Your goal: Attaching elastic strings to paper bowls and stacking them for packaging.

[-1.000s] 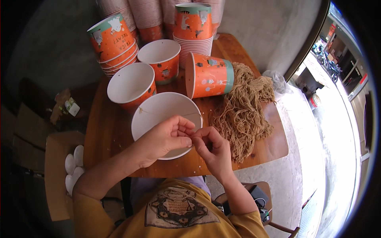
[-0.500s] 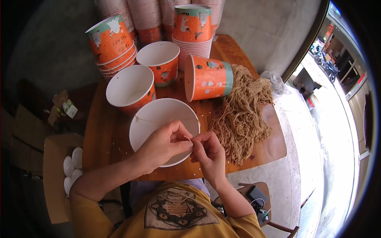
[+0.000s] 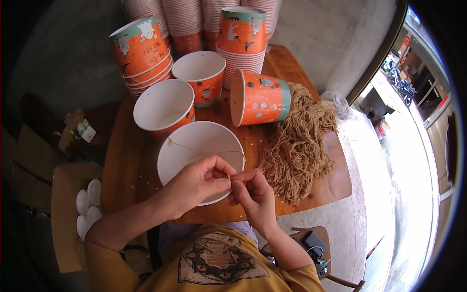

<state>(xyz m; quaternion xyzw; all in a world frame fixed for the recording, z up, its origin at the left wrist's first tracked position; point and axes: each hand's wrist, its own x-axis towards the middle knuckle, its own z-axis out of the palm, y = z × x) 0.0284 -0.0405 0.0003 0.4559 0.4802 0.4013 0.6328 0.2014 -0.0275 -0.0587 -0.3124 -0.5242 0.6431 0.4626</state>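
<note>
A paper bucket (image 3: 187,153) with a white inside stands at the near edge of the table. A thin tan string (image 3: 202,150) runs from a small knot at its far left rim across the opening to the right. Over the near right rim, my left hand (image 3: 198,189) pinches the string end between thumb and fingers. My right hand (image 3: 253,193) meets it fingertip to fingertip, also pinching; the bit of string between them is mostly hidden. A loose heap of tan strings (image 3: 299,151) lies to the right of my right hand.
Behind stand two orange buckets (image 3: 163,104), another lying on its side (image 3: 260,100), and upside-down stacks (image 3: 141,46). Wrapped stacks (image 3: 182,24) line the wall. White crumbs dot the wooden table (image 3: 126,160). A cardboard box (image 3: 73,214) with white round pieces sits lower left; a stool (image 3: 316,238) lower right.
My joined fingertips have shifted slightly left and down, still pinching the string. The string across the bucket's opening curves differently. The whole view has tilted slightly.
</note>
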